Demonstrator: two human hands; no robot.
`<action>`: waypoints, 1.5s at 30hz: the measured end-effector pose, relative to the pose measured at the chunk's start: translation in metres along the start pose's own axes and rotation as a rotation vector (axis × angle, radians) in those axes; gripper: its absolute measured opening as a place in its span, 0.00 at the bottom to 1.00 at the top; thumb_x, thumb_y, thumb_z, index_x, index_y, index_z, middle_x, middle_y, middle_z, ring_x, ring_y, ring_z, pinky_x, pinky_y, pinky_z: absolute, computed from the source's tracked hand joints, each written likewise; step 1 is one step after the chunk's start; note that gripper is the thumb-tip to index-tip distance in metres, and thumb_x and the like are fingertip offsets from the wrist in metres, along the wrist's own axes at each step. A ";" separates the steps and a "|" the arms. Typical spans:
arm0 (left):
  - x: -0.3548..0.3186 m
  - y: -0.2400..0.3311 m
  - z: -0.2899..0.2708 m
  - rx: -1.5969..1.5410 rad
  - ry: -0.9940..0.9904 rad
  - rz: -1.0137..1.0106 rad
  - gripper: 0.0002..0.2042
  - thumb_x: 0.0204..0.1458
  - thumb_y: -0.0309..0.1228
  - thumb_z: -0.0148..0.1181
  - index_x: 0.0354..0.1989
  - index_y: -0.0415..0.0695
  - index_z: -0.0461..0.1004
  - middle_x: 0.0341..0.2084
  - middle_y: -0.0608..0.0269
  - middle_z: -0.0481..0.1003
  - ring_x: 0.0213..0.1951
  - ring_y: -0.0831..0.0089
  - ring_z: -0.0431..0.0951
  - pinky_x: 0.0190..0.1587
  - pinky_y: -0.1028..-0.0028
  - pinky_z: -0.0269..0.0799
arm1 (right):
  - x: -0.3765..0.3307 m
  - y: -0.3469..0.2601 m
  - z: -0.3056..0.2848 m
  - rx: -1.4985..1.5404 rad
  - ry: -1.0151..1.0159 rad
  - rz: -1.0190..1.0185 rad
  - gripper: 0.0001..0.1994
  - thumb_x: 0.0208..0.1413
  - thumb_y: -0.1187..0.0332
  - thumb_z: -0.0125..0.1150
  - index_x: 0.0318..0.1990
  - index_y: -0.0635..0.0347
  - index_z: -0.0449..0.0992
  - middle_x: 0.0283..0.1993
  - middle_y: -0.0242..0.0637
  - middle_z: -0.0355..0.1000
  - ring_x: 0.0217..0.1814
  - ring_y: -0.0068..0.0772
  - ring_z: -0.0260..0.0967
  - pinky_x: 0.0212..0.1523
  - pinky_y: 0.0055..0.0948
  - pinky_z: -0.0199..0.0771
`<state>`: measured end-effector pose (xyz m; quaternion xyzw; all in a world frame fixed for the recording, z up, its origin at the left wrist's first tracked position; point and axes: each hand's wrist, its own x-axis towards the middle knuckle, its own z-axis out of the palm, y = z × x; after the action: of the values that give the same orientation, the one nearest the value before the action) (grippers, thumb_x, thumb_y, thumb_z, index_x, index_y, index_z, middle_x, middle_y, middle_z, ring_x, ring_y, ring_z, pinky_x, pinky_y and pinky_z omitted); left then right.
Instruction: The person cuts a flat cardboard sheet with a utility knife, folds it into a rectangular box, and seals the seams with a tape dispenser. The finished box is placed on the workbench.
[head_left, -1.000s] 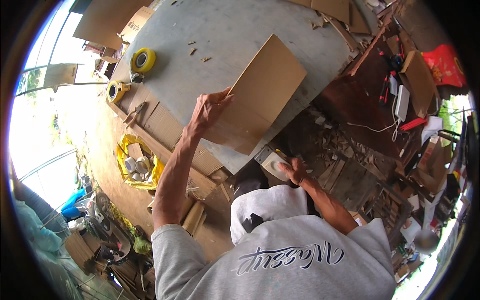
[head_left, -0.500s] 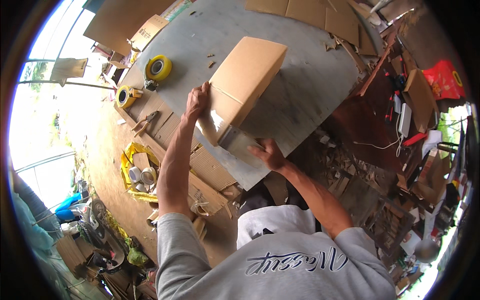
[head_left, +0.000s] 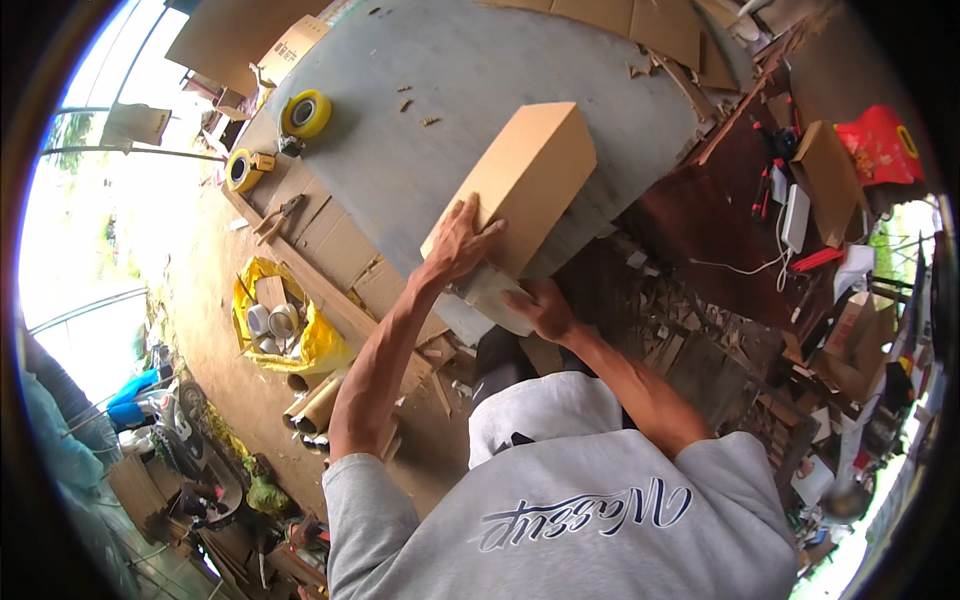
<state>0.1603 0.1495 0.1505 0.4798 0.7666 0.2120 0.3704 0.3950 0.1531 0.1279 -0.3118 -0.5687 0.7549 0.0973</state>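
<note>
One cardboard box (head_left: 525, 185), plain brown, long & rectangular, sharp folded edges, no markings visible; it sits tilted at the near edge of the grey tabletop (head_left: 420, 150), its far end pointing up-right, near end at the person's hands. Left hand (head_left: 458, 243) lies flat on the box's near left face, fingers spread & pressed against the cardboard, thumb along the side. Right hand (head_left: 540, 308) is under the box's near end w/ fingers curled around the open end, where a paler flap (head_left: 492, 295) shows; how tight the grip is can't be told from this view. Both hands touch the box, which is partly lifted off the tabletop at the near end. Around it: 2 yellow tape rolls, one (head_left: 306, 113) on the tabletop's left part, the other (head_left: 243, 169) just past its left edge. One pair of pliers (head_left: 279, 216) lies on flattened cardboard sheets left of the table. One yellow bag (head_left: 290, 330) on the floor holds a few rolls, approx 3. Several cardboard tubes (head_left: 315, 405) lie near the person's left elbow. More flat cardboard sheets (head_left: 650, 25) at the table's far edge, count unclear. One red bag (head_left: 880, 140) far right.
</note>
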 end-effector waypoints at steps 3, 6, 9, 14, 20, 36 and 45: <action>-0.003 0.020 0.009 0.033 0.072 -0.067 0.44 0.55 0.51 0.67 0.74 0.37 0.58 0.63 0.39 0.70 0.65 0.51 0.71 0.65 0.61 0.67 | -0.012 0.008 -0.006 -0.099 0.033 -0.003 0.22 0.61 0.54 0.60 0.51 0.65 0.80 0.41 0.41 0.82 0.43 0.32 0.77 0.47 0.36 0.75; -0.011 0.031 0.010 0.169 0.242 0.010 0.37 0.54 0.51 0.68 0.68 0.41 0.69 0.48 0.43 0.81 0.48 0.50 0.83 0.51 0.58 0.77 | -0.039 0.041 -0.024 -0.103 0.048 0.047 0.26 0.59 0.48 0.60 0.49 0.64 0.81 0.40 0.46 0.82 0.41 0.41 0.80 0.45 0.38 0.75; -0.010 0.044 0.011 0.431 0.237 -0.069 0.32 0.55 0.52 0.68 0.63 0.44 0.74 0.44 0.47 0.82 0.42 0.48 0.84 0.44 0.56 0.79 | -0.081 0.093 -0.059 -0.173 0.105 0.084 0.29 0.56 0.43 0.61 0.48 0.65 0.82 0.38 0.52 0.81 0.40 0.50 0.80 0.42 0.40 0.76; 0.001 0.031 -0.010 0.429 0.262 -0.013 0.21 0.62 0.54 0.58 0.43 0.48 0.82 0.21 0.47 0.78 0.29 0.46 0.82 0.33 0.55 0.77 | -0.107 0.139 -0.091 -0.331 0.087 0.227 0.33 0.54 0.39 0.59 0.48 0.64 0.83 0.34 0.55 0.80 0.38 0.54 0.81 0.40 0.44 0.76; 0.007 0.024 -0.041 0.198 0.252 -0.041 0.22 0.63 0.53 0.58 0.43 0.45 0.84 0.22 0.47 0.78 0.24 0.50 0.79 0.33 0.59 0.75 | -0.102 0.127 -0.088 -0.358 0.116 0.191 0.31 0.57 0.40 0.60 0.45 0.65 0.83 0.35 0.52 0.81 0.38 0.47 0.80 0.41 0.42 0.76; 0.113 -0.141 -0.147 0.145 0.434 -0.316 0.29 0.64 0.57 0.52 0.35 0.40 0.85 0.30 0.40 0.81 0.35 0.41 0.82 0.42 0.54 0.76 | 0.067 0.020 0.014 -0.316 0.100 0.047 0.29 0.56 0.41 0.63 0.38 0.65 0.83 0.31 0.54 0.79 0.35 0.50 0.79 0.39 0.45 0.74; 0.070 -0.136 -0.024 -0.137 0.460 -0.084 0.13 0.61 0.37 0.63 0.46 0.42 0.84 0.46 0.44 0.79 0.47 0.48 0.81 0.51 0.59 0.76 | 0.050 -0.004 -0.016 -0.296 0.038 0.059 0.26 0.56 0.46 0.63 0.44 0.65 0.83 0.38 0.51 0.81 0.40 0.50 0.80 0.43 0.40 0.75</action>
<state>0.0446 0.1510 0.0474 0.3605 0.8339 0.3516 0.2260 0.3644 0.1921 0.1115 -0.3535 -0.6625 0.6593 0.0389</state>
